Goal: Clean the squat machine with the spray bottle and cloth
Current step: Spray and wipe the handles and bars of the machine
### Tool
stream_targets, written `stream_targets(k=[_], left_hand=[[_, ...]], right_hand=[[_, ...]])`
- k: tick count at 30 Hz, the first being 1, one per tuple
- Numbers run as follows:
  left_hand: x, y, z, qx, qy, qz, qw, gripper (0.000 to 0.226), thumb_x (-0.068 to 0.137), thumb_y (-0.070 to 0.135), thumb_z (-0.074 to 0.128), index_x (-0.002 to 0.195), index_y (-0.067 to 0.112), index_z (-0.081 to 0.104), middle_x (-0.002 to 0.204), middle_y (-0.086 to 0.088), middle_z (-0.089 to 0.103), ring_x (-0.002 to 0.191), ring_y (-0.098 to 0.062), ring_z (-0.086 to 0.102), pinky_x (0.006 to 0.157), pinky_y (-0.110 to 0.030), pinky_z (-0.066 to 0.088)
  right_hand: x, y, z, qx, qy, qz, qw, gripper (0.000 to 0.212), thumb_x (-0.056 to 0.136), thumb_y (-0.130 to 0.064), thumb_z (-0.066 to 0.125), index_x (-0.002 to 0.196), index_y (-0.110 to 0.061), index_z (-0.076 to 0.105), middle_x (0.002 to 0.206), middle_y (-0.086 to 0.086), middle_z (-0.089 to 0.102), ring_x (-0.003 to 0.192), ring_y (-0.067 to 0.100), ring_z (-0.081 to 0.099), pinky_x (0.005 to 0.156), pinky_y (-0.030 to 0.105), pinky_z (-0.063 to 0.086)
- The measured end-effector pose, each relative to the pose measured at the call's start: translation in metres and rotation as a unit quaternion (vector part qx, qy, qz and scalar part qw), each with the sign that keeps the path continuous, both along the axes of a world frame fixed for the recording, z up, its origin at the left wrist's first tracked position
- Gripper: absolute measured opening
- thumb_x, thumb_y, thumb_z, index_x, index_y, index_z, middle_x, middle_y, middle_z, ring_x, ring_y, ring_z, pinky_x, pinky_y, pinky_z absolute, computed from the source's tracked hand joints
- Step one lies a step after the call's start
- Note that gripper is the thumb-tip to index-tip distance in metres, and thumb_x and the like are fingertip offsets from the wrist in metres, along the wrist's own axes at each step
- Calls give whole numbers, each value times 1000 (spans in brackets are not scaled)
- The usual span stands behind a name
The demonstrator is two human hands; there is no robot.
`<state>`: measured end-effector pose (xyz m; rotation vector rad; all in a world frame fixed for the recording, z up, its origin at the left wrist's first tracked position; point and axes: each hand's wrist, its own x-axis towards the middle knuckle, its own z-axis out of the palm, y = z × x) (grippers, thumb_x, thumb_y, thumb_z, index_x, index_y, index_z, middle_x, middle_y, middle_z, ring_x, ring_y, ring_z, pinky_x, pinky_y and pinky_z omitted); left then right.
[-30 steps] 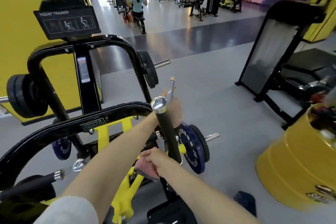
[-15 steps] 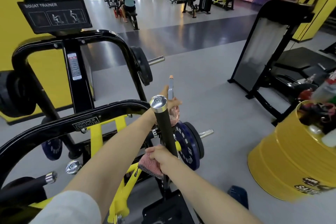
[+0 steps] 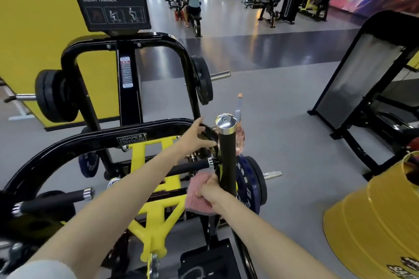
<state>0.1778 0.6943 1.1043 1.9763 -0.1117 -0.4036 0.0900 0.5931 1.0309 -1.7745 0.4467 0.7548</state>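
The black and yellow squat machine [image 3: 127, 140] fills the left and middle of the view. Its upright black handle [image 3: 226, 156] has a chrome cap. My right hand [image 3: 209, 191] grips a pink cloth [image 3: 196, 195] and presses it against the lower part of that handle. The spray bottle [image 3: 239, 133], pinkish with an orange tip, stands just behind the handle and is partly hidden by it. My left hand [image 3: 196, 137] reaches over the curved black bar with fingers spread. It holds nothing and is a little left of the bottle.
A blue weight plate [image 3: 251, 186] sits on the peg beside the handle. A yellow barrel [image 3: 374, 222] stands at the right, with another black machine [image 3: 362, 79] behind it. A person [image 3: 192, 0] exercises far down the aisle. A yellow wall [image 3: 40, 18] is at the left.
My left hand has let go of the spray bottle and moved left with fingers spread. My right hand still holds the cloth low on the handle.
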Motion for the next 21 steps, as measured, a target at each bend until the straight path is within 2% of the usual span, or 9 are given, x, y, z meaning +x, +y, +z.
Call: stream_targets(k=[2,4,5,7,9,13,15,18,21], left_hand=[[-25,37,-16,39,52,81,995,89,78,27,77,149,19,23,138,-12,46,122,-23,48,102,-37,42],[-56,62,-30,54,86,129,986,74,86,26,70,146,16,28,135,-12,47,114,-21,49,93,-35,44],[-69,73,-40,57,102,150,982,69,88,29,68,145,13,31,134,-11,47,111,-21,50,90,-34,45],[-89,87,-53,54,124,178,975,61,90,33,64,139,10,38,132,-10,49,114,-23,51,89,-34,44],[-106,94,-64,29,152,192,969,44,92,35,61,126,12,46,118,-9,56,105,-23,57,87,-37,48],[-132,108,-67,-135,145,306,931,35,92,22,62,121,3,57,101,-9,68,85,-20,66,74,-29,55],[-143,118,-60,-160,112,345,918,18,91,10,62,108,5,62,99,-12,68,79,-18,65,69,-27,53],[-157,135,-46,-53,50,331,941,15,89,11,64,104,8,61,96,-10,67,84,-20,64,72,-32,52],[-160,160,-26,18,-8,317,948,31,78,18,74,104,7,60,99,-14,68,91,-29,65,81,-45,52]], right_hand=[[0,7,3,-4,-15,16,1000,60,94,-1,48,146,-7,19,136,16,44,124,28,46,94,34,43],[0,19,9,-7,-36,60,998,30,95,-3,46,124,-10,43,116,14,54,108,25,50,77,27,43],[-1,27,11,-6,-47,81,996,20,95,-4,45,113,-14,45,107,12,53,100,22,49,70,26,40],[1,45,10,4,-63,113,992,26,93,-4,47,117,-14,42,104,9,50,92,20,48,64,26,39],[2,61,9,38,-77,117,989,39,91,-1,49,127,-14,42,102,7,53,87,19,52,61,26,42],[3,94,9,87,-100,164,977,48,85,2,51,129,-16,48,122,12,51,102,28,55,78,32,49],[2,109,9,113,-117,195,967,49,77,-2,58,124,-16,55,130,13,40,111,31,52,86,38,52],[4,122,13,130,-112,188,967,55,69,-5,61,118,-32,56,128,6,31,117,27,44,89,41,52],[8,126,21,196,-49,156,967,47,74,-6,58,115,-29,58,127,14,52,112,26,54,71,36,55]])
